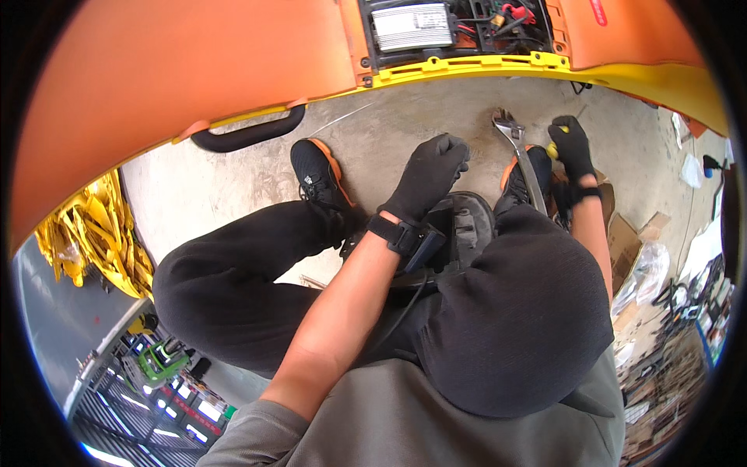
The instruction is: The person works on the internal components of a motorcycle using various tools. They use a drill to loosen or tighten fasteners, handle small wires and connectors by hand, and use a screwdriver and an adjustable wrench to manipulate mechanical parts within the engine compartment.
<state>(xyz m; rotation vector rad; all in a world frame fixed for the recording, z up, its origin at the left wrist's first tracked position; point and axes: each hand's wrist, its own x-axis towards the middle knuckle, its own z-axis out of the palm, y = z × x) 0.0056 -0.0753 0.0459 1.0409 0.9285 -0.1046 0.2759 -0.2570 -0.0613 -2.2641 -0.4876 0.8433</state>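
Seen from above, seated low on a dark stool (467, 222), mostly hidden behind the right knee and left wrist; only its ribbed top showing. Black trousers filling the middle, grey shirt cut off at the lower edge.

Left hand (429, 175) in a black glove, curled into a loose fist over the gap between the knees; nothing visible in its grip, though the palm side faces away and cannot be checked. Strap with a small black unit on that wrist, cable trailing down out of sight.

Right hand (572, 148), also black-gloved, out past the right knee, grip closed around something small and yellow (552, 149); too little exposed to tell what kind of thing. Just beside it, a large adjustable wrench (520, 156), jaw end up toward the vehicle, handle running down behind the knee, lower end hidden.

Black shoe with orange trim (317, 173) planted on the concrete floor (389, 128); the other shoe mostly covered by the wrench and knee.

Above, an orange body panel with yellow lower edge (467, 68), black handle (249, 134) under it, and an open bay with a silver finned box (412, 26) and red and black wiring, cropped by the top edge.

Open concrete between feet and yellow edge. Clutter of cardboard at right, yellow parts at left, both blurred by the rim.
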